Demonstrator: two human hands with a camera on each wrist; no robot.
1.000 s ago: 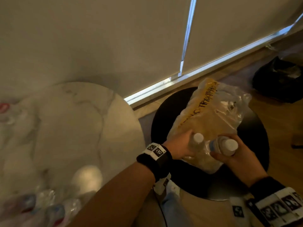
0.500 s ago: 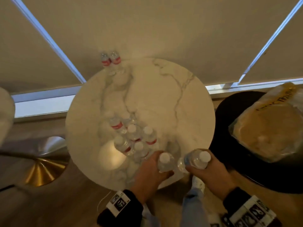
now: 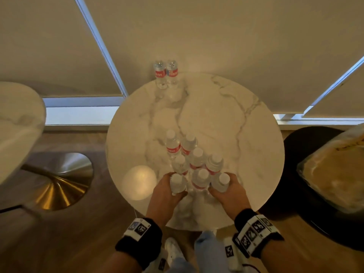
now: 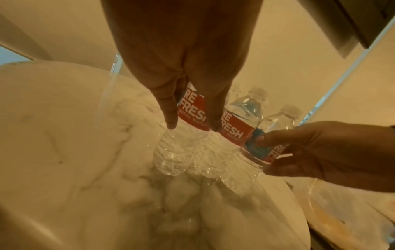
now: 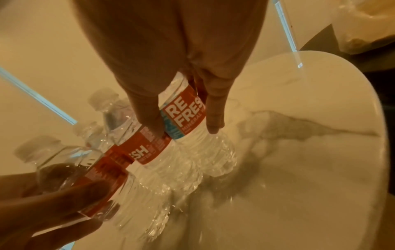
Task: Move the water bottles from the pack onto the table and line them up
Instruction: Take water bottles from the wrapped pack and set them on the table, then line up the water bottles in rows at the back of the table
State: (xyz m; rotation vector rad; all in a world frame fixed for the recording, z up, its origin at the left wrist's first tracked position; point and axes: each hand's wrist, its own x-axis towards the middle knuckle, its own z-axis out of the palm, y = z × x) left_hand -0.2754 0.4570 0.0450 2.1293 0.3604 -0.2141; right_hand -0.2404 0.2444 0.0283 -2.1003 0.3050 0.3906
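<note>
left hand (image 3: 167, 191) gripping 1 bottle (image 3: 177, 183), right hand (image 3: 229, 192) gripping another bottle (image 3: 221, 182), both upright on marble table (image 3: 246, 154), beside cluster of bottles (image 3: 194, 156)

Head overhead; wrists close, facing table (image 3: 256, 154)

On the table (image 3: 246, 134), a bottle cluster (image 3: 194, 160) stands near the near edge; two bottles (image 3: 166, 73) stand side by side at the far edge; the pack (image 3: 334, 174) lies right of the table
</note>
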